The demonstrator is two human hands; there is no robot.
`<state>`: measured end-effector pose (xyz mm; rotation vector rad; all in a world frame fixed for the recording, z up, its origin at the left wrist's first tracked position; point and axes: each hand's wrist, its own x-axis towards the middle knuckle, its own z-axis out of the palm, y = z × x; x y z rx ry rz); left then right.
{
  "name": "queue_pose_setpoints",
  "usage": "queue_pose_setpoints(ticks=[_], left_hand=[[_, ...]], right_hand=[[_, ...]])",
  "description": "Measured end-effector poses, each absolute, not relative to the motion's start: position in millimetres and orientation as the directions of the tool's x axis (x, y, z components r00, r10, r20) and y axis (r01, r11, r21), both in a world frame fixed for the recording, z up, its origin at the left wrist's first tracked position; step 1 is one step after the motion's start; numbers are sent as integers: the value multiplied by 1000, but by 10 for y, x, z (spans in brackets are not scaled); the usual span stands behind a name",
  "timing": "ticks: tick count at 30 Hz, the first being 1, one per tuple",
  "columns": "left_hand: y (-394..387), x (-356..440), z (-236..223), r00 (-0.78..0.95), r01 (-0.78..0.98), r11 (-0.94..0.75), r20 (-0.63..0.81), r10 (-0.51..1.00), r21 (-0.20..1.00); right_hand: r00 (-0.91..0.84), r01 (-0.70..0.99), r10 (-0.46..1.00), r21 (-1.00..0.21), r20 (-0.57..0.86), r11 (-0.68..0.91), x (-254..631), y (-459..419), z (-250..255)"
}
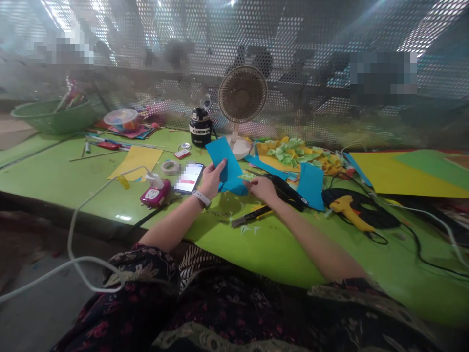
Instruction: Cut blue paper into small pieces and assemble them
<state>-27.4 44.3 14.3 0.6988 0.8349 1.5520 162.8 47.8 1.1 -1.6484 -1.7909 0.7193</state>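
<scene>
My left hand (212, 179) is closed on a piece of blue paper (223, 155), with the thumb across its face and the sheet tilted up above the green table (205, 225). At the lower right corner of that paper, my right hand (261, 188) has its fingers pinched together at the blue edge. Whether it grips the same sheet or a second blue piece beneath, I cannot tell. Just below the right hand lies a utility knife (251, 216) with small paper scraps beside it. Another blue piece (310, 187) rests to the right, by a long black tool (289, 191).
A small fan (243, 95) and a black bottle (200, 128) stand behind. Left of my hands are a phone (189, 177), a tape roll (169, 167) and a purple socket block (156, 193) with a white cable. A yellow glue gun (351, 212) lies right, near green and yellow paper pieces (293, 151).
</scene>
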Motion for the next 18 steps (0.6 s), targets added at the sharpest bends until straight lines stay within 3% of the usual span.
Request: queue_pose_setpoints(ticks=[2,5,9,13,18], left_hand=[[415,-244,123,-53,-559,9,-47,998,829],[341,-175,80,106,-541,120,-74,992,833],[246,-100,46,285,-497,239,-103,953,834],[239,-102,56,286,-532,281,-143,947,799],[242,-106,75,272,-553,258,-121,955,792]], right_hand=[[-49,735,957,-639,284,228,1697,381,60],[-262,750,771,-380,581,541,1818,202,137],[-522,671,602,-144,604,727,1951,25,182],[-591,594,556,-150,585,790,1970,-76,130],[-370,625,645,-334,668,705,1865,-162,87]])
